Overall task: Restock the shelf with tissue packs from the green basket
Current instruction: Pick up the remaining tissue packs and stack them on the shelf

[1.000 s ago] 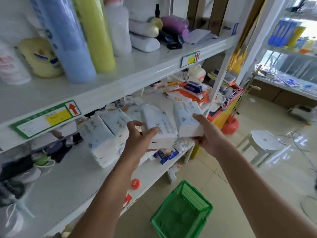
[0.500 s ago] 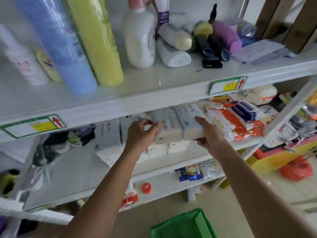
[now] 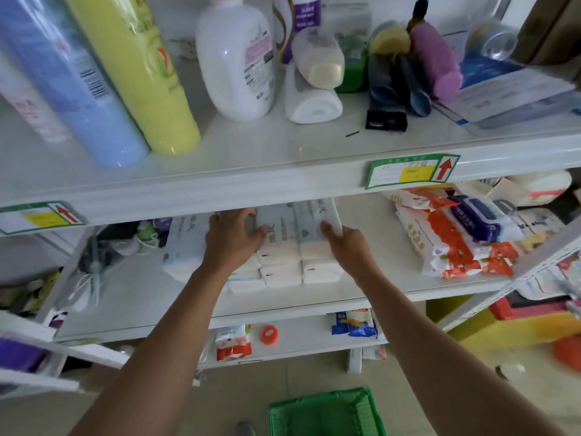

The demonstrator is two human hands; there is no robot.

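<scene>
Two white tissue packs lie side by side on top of a stack on the middle shelf [image 3: 393, 278]. My left hand [image 3: 231, 237] grips the left tissue pack [image 3: 278, 231] by its left side. My right hand [image 3: 345, 243] holds the right tissue pack [image 3: 314, 221] at its right front corner. Under them sit more white tissue packs [image 3: 283, 273] in a row, and another stack [image 3: 185, 247] stands to the left. The green basket [image 3: 327, 413] rests on the floor below, between my forearms; its inside looks bare.
Tall blue [image 3: 63, 80] and yellow [image 3: 135, 70] cans, a white bottle [image 3: 235, 55] and rolled items stand on the upper shelf, whose front edge overhangs the packs. Red-and-white wipe packs [image 3: 446, 240] lie to the right. Tangled masks [image 3: 103, 247] sit at the left.
Both hands have pushed the two packs deeper under the upper shelf and lowered them onto the stack. The view has tilted down and closer to the shelf.
</scene>
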